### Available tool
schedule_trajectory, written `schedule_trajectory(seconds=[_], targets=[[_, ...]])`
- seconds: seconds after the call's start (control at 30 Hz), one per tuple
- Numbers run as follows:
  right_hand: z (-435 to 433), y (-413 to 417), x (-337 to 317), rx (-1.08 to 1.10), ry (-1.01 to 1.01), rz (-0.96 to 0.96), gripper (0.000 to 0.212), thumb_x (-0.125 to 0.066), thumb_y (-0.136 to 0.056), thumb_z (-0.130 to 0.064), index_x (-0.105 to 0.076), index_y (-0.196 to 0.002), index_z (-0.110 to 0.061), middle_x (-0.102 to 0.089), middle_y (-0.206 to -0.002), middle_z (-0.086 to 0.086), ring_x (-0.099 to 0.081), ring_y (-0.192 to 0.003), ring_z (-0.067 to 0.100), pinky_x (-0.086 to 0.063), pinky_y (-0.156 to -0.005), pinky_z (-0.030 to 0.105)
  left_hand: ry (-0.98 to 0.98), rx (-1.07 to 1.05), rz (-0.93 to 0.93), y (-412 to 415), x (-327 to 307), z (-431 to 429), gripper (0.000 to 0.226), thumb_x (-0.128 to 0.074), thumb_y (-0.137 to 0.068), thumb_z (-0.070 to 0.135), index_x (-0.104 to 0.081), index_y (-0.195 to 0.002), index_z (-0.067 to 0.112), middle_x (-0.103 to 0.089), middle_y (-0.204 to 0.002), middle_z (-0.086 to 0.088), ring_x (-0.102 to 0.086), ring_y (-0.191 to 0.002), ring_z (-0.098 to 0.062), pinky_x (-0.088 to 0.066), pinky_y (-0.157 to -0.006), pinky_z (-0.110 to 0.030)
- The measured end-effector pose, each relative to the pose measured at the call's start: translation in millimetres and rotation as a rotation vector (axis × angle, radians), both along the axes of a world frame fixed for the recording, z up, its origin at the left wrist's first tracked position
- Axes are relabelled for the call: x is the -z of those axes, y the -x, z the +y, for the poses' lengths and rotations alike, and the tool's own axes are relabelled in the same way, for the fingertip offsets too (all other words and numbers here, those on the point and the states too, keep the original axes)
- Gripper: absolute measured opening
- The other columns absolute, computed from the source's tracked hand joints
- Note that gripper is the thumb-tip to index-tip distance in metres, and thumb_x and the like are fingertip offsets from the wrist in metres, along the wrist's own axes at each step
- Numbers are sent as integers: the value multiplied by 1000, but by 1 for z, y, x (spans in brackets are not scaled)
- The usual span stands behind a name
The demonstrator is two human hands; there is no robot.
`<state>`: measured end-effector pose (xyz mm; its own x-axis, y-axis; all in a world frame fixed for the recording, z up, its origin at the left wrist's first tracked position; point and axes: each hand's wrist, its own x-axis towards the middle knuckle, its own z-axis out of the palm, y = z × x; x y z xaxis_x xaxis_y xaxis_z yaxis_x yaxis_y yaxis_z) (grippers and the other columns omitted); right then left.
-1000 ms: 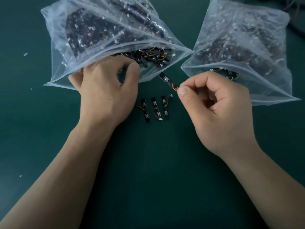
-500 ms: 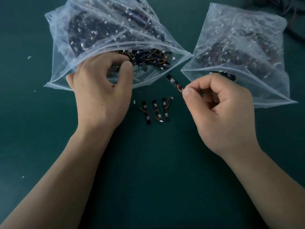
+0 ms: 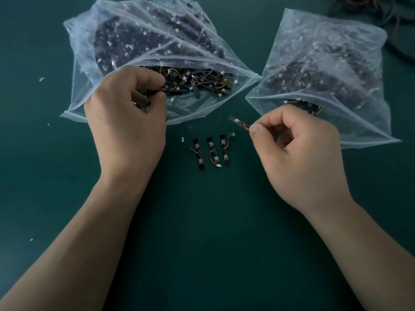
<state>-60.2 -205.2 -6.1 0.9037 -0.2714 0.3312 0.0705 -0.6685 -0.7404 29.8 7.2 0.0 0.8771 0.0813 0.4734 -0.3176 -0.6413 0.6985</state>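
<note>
The left zip bag [image 3: 139,41], at eleven o'clock, holds heaped wired circuit strips [image 3: 208,83]; the left hand [image 3: 125,131] pinches some at its mouth. The right hand [image 3: 298,153] pinches a single strip [image 3: 237,121] by its wire, at eight o'clock of the full right zip bag [image 3: 325,63].

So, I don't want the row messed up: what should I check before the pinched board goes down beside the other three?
1. Right hand pinches the board by its wire: ok.
2. Board clear of the right bag: ok.
3. Bare table right of the row of three: ok.
4. Row of three parallel, not overlapping: ok.
5. Left hand grips just one of the loose boards in the left bag: cannot tell.
</note>
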Motion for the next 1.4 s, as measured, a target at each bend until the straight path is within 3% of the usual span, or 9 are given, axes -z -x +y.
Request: schedule_trajectory(seconds=[0.13,0.2,0.37,0.57,0.87,1.03,1.17,1.27,1.4], targets=[[0,0,-1,9,8,-9,10,-70,-97,-27,-69,-88,-24,-61,-71,-24,-55,-56,18,-37,-52,13,-30,27,26,-2,5,2,18,-69,-97,20,-72,-114,26,-63,-92,26,-56,-72,5,-42,-66,-7],[1,0,-1,10,9,-7,10,-70,-98,-26,-69,-88,-23,-60,-70,-24,-55,-56,18,-36,-51,13,-51,32,22,-3,7,3,21,-69,-99,23,-71,-119,27,-60,-89,27,-54,-71,6,-43,-67,-14],[1,0,-1,10,18,4,10,-70,-97,-29,-69,-88,-25,-62,-72,-24,-55,-55,20,-38,-49,16,-48,57,21,-2,7,3,16,-71,-98,27,-77,-113,27,-64,-89,32,-58,-73,11,-43,-69,-7],[1,1,-1,6,14,9,10,-70,-97,-28,-68,-87,-27,-60,-71,-30,-54,-54,20,-37,-49,13,-30,39,41,-1,7,3,21,-73,-93,21,-74,-109,35,-66,-86,24,-57,-67,-2,-50,-65,-16],[1,2,-2,-11,25,3,10,-70,-97,-27,-68,-88,-29,-62,-74,-26,-54,-53,21,-38,-45,18,-40,54,42,0,4,3,17,-75,-97,25,-78,-114,28,-63,-87,32,-59,-71,0,-49,-69,-13],[-1,2,-1,-2,38,-13,9,-69,-97,-26,-68,-88,-27,-60,-72,-28,-54,-53,21,-37,-47,17,-42,59,-20,2,0,2,5,-71,-99,29,-75,-99,27,-65,-90,18,-56,-75,-6,-43,-68,-12],[-5,2,0,23,57,-5,9,-69,-97,-28,-68,-89,-27,-61,-72,-26,-56,-57,19,-38,-49,17,20,29,-63,4,-2,0,9,-67,-100,30,-72,-97,23,-65,-86,25,-63,-80,-5,-44,-70,-10],[-6,2,0,36,67,7,8,-70,-97,-29,-69,-89,-27,-59,-68,-24,-58,-59,15,-37,-51,15,84,28,-103,5,-2,0,9,-67,-101,29,-72,-98,22,-72,-88,20,-68,-79,-6,-46,-68,-12],[-5,3,-1,50,94,33,9,-70,-95,-29,-68,-86,-29,-58,-66,-22,-57,-59,9,-43,-51,28,153,75,-116,12,2,10,7,-64,-101,24,-71,-103,25,-71,-82,12,-67,-71,-14,-46,-62,-18]])
